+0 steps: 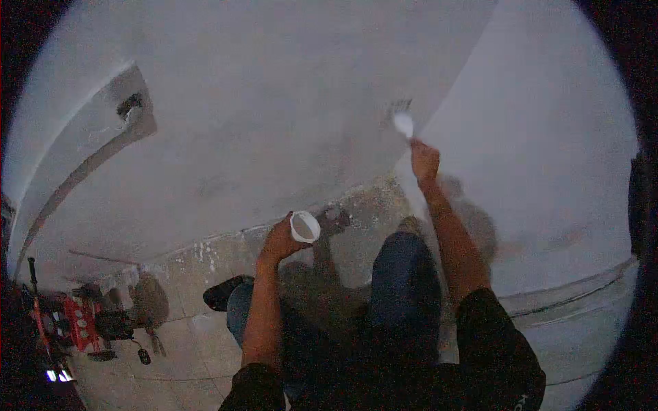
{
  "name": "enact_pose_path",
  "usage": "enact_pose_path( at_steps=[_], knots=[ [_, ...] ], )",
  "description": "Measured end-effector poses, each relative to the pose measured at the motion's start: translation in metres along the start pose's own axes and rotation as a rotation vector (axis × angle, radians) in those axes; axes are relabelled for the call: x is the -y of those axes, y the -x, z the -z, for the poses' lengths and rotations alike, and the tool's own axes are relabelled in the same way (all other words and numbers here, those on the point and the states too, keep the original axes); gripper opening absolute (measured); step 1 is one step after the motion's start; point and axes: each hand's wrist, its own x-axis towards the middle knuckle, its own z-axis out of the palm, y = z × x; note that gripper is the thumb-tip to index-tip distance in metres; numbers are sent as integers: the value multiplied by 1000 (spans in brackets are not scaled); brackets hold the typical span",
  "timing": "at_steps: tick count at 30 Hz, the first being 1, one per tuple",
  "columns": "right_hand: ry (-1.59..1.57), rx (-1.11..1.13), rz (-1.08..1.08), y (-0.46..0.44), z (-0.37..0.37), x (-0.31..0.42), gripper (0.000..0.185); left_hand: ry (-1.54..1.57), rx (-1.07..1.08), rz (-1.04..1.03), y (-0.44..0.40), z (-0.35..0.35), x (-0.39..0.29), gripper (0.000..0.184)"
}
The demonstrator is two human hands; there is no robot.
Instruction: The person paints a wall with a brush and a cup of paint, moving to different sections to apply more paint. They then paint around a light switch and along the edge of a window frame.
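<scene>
My left hand (277, 240) is wrapped round a small white cup (314, 226), held tilted so that its round opening faces me. What the cup contains is too dim to make out. My right hand (425, 163) is raised and closed round the handle of a paintbrush (403, 122). The brush has a bright white part above the fingers and dark bristles at the tip. Its bristles are at the grey wall (288, 116), close to the corner with a paler wall (541, 130); whether they touch cannot be told.
My bent knees (406, 281) are between the arms. White specks mark the tiled floor (205, 349) along the wall's foot. Red and black equipment (82, 322) stands at the lower left. A recess (130, 103) with a dark hole is in the wall at the upper left.
</scene>
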Motion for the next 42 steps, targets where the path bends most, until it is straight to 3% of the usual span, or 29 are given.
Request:
enact_pose_path(
  at_steps=[2, 6, 8, 10, 12, 13, 14, 15, 16, 17, 18, 19, 21, 22, 24, 26, 27, 28, 29, 31, 34, 36, 37, 39, 41, 42],
  knots=[
    [-172, 161, -201, 36, -11, 8, 26, 10, 17, 5, -1, -1, 1, 118],
    [110, 381, -113, 43, -20, -14, 21, 37, 74, -11, 0, 4, -4, 120],
    [337, 232, 239, 30, -3, -27, 24, -22, 60, 20, -1, 1, 0, 121],
    [24, 141, -29, -16, 0, -56, 25, -76, 49, 48, 0, 2, -4, 121],
    [107, 89, 96, -61, 79, -18, 25, -26, 72, 67, 0, 13, -20, 121],
    [367, 137, 134, -71, 149, 27, 28, -27, 74, 64, 0, 15, -25, 121],
    [485, -98, 405, -104, 153, -11, 33, -7, 87, 66, -2, 17, -30, 120],
    [-61, 124, -315, -101, 227, 59, 31, 13, 102, 68, -2, 17, -32, 120],
    [151, -148, 165, -128, 226, 8, 32, 11, 103, 67, -3, 10, -22, 120],
    [445, -422, 319, -138, 255, 13, 31, -32, 46, 33, -4, -3, -6, 119],
    [-225, -344, 61, -151, 282, 21, 35, -73, -11, 0, -5, -11, 4, 117],
    [-223, -340, 59, -152, 304, 40, 35, -71, -8, 3, -4, -12, 2, 117],
    [-832, -402, -124, -149, 324, 80, 37, -67, 22, -23, -4, -9, -3, 113],
    [-830, -398, -126, -158, 308, 70, 37, -64, 34, -36, -6, -6, -6, 110],
    [-168, -618, 284, -175, 243, 43, 40, -59, 50, -66, -7, 0, -12, 106],
    [-298, -526, 69, -129, 173, 43, 35, -48, 44, -54, -5, 1, -19, 104],
    [-292, -465, 126, -109, 132, 28, 35, -40, 40, -46, -3, 2, -21, 103],
    [-99, -412, 6, -76, 119, 48, 36, -36, 34, -37, -2, 3, -21, 102],
    [-306, -450, 115, -60, 75, 24, 36, -28, 35, -26, 2, 5, -24, 101],
    [-263, -310, -132, -21, 26, 16, 32, -20, 35, -9, 6, 5, -25, 99],
    [-299, -135, -215, 23, -23, -5, 34, -5, 40, 8, 11, 6, -29, 95],
    [-73, 256, -145, 34, -43, -25, 41, 2, 45, 15, 11, 8, -35, 93],
    [-79, 255, -151, 28, -66, -50, 41, 6, 50, 17, 12, 9, -39, 92],
    [514, 347, 244, 7, -107, -100, 51, 17, 63, 24, 12, 12, -45, 90],
    [-68, 190, -266, -1, -15, -56, 50, -21, 42, 9, 12, 9, -41, 90],
    [-145, 266, -317, -18, 20, -52, 49, -49, 17, -7, 11, 8, -39, 89]
  ],
)
